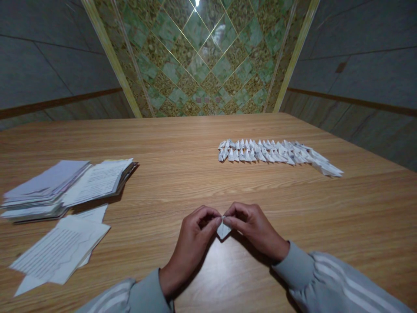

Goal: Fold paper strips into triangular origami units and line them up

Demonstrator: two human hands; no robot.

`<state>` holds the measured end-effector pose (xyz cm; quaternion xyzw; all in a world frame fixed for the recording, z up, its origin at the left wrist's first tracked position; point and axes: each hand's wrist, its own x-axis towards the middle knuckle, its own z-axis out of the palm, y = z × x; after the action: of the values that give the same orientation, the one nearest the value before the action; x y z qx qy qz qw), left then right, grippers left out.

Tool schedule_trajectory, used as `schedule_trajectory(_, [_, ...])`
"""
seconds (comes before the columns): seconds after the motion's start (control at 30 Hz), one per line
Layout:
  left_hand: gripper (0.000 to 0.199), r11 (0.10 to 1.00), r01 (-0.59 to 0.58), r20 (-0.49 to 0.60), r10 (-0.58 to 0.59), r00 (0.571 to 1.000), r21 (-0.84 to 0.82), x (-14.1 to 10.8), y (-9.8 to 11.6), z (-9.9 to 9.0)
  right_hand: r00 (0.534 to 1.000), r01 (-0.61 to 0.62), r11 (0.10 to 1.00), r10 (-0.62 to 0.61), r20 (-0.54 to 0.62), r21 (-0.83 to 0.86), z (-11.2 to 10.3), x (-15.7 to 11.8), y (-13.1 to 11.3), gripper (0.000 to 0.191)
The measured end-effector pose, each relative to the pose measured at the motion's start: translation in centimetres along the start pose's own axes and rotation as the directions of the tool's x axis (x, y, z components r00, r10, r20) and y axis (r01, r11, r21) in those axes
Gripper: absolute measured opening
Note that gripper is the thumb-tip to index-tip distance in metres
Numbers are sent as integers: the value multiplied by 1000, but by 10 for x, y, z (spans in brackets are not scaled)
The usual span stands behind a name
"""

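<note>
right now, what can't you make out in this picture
- Folded paper: head view, top partly hidden by the fingers.
- Writing on the loose sheets: head view, too small to read.
- Left sleeve: head view, cut off by the bottom edge.
- Rear pieces: head view, partly behind the front pieces.

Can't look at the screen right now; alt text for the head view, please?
The left hand and right hand pinch a small folded paper over a wooden table. Two rows of folded pieces sit beyond, toward the right; paper stacks and loose pages lie on the left.
</note>
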<state>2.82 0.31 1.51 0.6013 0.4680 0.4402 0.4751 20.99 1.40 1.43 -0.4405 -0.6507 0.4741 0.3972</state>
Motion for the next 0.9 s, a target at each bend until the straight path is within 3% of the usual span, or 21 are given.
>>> schedule_trajectory(0.2, [16,980,88,-25,-94,995,-176,3,-3,3,999,10,997,-6,-44,72,2,1,-2,22])
schedule_trajectory(0.37, [26,902,106,-159,-188,969,-419,5,-4,1,969,8,989,29,-247,146,-2,4,-6,25])
schedule_trajectory(0.6, [35,824,74,-198,-221,955,-562,4,-4,2,931,95,995,-83,-355,16,-4,3,0,22])
schedule_trajectory(0.77, [32,848,-7,-242,-143,960,-530,4,-1,2,951,141,975,-182,-249,-174,-5,-2,-7,12])
schedule_trajectory(0.9, [30,893,-29,-219,-79,973,-448,-1,1,4,928,323,893,-364,-82,-313,-4,-4,-16,18])
